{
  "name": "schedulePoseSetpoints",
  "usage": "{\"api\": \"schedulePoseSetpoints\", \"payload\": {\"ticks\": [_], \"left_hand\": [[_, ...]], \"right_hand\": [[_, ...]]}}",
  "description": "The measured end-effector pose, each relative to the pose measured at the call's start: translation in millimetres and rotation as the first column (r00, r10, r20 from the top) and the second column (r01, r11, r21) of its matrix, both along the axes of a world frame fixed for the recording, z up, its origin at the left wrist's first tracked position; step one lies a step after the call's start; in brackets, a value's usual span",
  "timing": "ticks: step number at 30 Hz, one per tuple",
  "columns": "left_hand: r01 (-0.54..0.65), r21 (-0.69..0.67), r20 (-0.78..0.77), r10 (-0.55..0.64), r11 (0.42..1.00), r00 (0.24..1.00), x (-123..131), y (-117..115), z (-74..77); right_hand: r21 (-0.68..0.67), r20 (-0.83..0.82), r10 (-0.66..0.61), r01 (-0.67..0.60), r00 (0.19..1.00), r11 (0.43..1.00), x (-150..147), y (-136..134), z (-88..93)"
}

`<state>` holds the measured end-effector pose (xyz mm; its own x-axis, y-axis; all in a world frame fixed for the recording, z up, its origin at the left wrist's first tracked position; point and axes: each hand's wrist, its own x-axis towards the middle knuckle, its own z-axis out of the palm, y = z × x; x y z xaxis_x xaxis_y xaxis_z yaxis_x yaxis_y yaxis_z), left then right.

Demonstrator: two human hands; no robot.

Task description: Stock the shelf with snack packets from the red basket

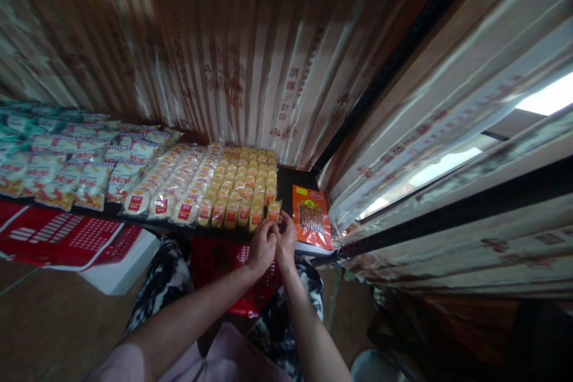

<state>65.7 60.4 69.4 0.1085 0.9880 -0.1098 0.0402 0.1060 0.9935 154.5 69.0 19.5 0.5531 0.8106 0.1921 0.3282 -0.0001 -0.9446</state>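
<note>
Both my hands meet at the front edge of the dark shelf (286,179). My left hand (262,249) is closed, its fingertips pinched at the lower end of a small yellow snack packet (274,211) with an orange-red label. From the right side my right hand (285,239) closes on the same packet, thumb and fingers near its bottom edge. The fingertips overlap and partly hide each other. Just behind and to the left stand tight rows of matching yellow packets (244,182). An orange pouch (312,218) with a clear window lies to the right of my hands.
Rows of round clear-wrapped snacks (161,203) and white-blue snack bags (92,182) fill the shelf leftward, with green bags (27,119) beyond. Pleated curtains (233,71) hang behind and to the right. A red printed bag (58,239) and a white box (123,265) sit below.
</note>
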Motion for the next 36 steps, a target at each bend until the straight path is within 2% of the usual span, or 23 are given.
{"api": "schedulePoseSetpoints", "payload": {"ticks": [6, 13, 20, 23, 25, 29, 32, 36], "left_hand": [[0.017, 0.009, -0.023, -0.017, 1.0, 1.0, 1.0, 3.1, -7.2], [0.069, 0.136, -0.216, -0.039, 0.988, 0.976, 6.9, 7.9, -16.1], [0.083, 0.309, -0.271, 0.004, 0.948, 0.962, 11.9, 9.8, -29.3], [0.089, 0.379, -0.329, 0.045, 0.921, 0.943, 7.8, 5.1, -29.2], [0.129, 0.482, -0.365, 0.065, 0.867, 0.929, 1.1, 1.1, -25.2], [0.293, 0.673, -0.511, 0.14, 0.679, 0.848, -17.3, 1.5, -16.7], [0.439, 0.704, -0.64, 0.23, 0.558, 0.733, -27.8, 13.2, -19.8], [0.572, 0.682, -0.724, 0.308, 0.457, 0.617, -32.6, 33.6, -34.6]], "right_hand": [[0.011, -0.05, -0.001, 0.002, 0.999, 1.0, -2.4, 7.2, 3.5], [0.031, -0.038, 0.015, -0.014, 0.999, 0.999, -3.3, 12.2, 7.4], [0.013, -0.01, 0.041, -0.041, 0.999, 0.999, 0.6, 18.9, 7.1], [0.01, 0.02, 0.042, -0.042, 0.999, 0.999, 0.7, 18.5, 7.6], [0.015, 0.046, 0.04, -0.041, 0.998, 0.999, -0.5, 17.1, 8.5], [0.019, 0.115, 0.004, -0.006, 0.993, 1.0, -3.9, 15.9, 10.6], [0.012, 0.146, -0.026, 0.024, 0.989, 1.0, -4.9, 18.0, 10.9], [0.021, 0.152, -0.033, 0.03, 0.988, 0.999, -4.4, 22.3, 8.5]]}}
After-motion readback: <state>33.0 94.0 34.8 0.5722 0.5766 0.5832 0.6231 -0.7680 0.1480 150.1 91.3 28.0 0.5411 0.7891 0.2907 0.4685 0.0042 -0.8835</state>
